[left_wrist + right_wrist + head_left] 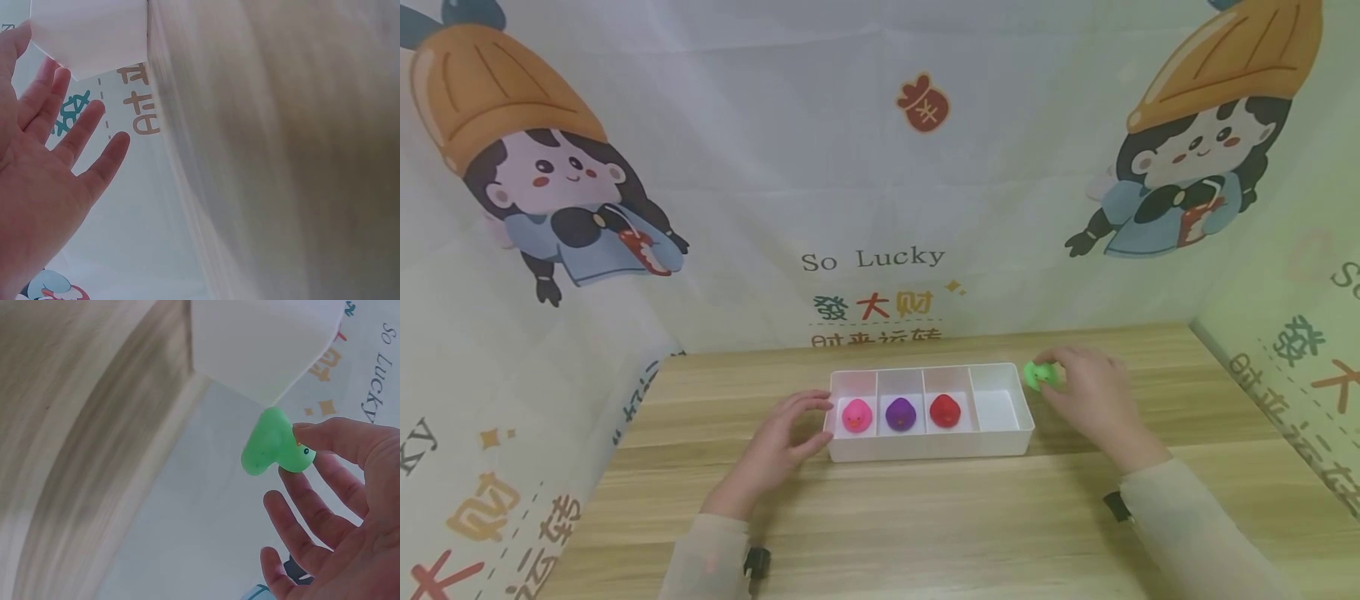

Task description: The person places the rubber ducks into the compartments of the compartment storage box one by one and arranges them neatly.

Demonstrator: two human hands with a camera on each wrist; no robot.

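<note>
A white divided tray (pixel 925 447) lies lengthwise on the table. From left to right its compartments hold a pink rubber duck (pixel 857 415), a purple rubber duck (pixel 901 414) and a red rubber duck (pixel 945 411); the rightmost compartment (pixel 997 410) has nothing in it. My right hand (pixel 1092 400) pinches a green rubber duck (pixel 275 445) between thumb and fingers, just off the tray's right end. My left hand (pixel 782 437) is at the tray's left end, thumb and fingers spread around it. In the left wrist view, those fingers (pixel 81 134) look extended beside the tray's end wall (pixel 94 37).
The wooden table (pixel 910 525) extends around the tray on all sides. A printed cloth (pixel 760 208) with cartoon figures and lettering hangs behind the table and along both sides. Dark bands (pixel 757 562) show at both wrists.
</note>
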